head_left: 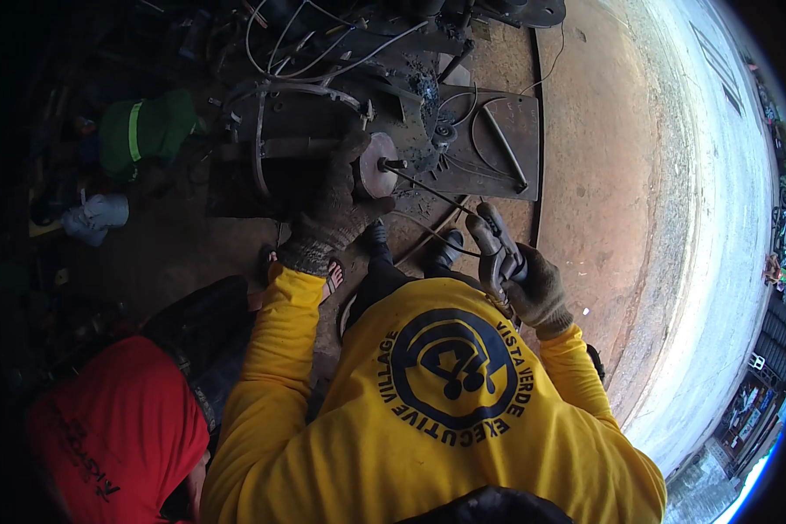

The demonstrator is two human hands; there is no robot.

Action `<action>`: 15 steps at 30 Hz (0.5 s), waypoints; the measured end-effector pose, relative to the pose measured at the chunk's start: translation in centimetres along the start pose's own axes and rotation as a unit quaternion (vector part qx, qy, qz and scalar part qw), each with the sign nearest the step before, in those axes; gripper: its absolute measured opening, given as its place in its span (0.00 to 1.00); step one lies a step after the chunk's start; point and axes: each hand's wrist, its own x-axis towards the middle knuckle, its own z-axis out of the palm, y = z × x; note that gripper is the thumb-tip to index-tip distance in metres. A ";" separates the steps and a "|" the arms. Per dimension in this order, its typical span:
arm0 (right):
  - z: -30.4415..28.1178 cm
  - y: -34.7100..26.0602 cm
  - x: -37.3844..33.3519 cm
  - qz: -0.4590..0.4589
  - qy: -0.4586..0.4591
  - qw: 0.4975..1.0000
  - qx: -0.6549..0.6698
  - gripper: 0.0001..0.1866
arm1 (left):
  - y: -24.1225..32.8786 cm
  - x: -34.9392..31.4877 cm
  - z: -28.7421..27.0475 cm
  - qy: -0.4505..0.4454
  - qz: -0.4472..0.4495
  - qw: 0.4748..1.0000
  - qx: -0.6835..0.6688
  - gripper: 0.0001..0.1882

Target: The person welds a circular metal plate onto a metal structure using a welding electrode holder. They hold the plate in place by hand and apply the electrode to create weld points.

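My left hand (341,196), in a dark work glove, curls its fingers round a round metal disc (376,175). From the disc's middle sticks a short metal pin (396,164). My right hand (535,288), gloved too, is closed on what looks like a welding electrode holder (491,240). A thin rod (432,191) runs from the holder's jaws to the disc, its far tip near the pin. Exactly where the tip touches is too small to tell. Both hands are above the near side of a dark metal worktable (506,131).
Bent metal rods (323,83) and a loose metal bar (505,144) lie on the worktable. A person in a red shirt (122,428) is close on my left. Green cloth (144,135) and a pale container (100,214) are farther left. Brown ground (620,131) stretches right.
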 end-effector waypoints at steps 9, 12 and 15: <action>0.0 -0.5 -0.3 0.019 0.001 1.000 0.002 0.34 | 0.1 0.4 0.3 0.000 0.027 0.998 0.049 0.52; 0.1 -0.2 -0.4 0.024 0.001 1.000 0.010 0.34 | 0.2 0.5 0.3 -0.002 0.036 0.999 0.034 0.52; 0.0 -0.6 -0.3 0.025 0.003 1.000 0.013 0.34 | 0.2 0.4 0.6 0.019 0.074 0.996 0.044 0.51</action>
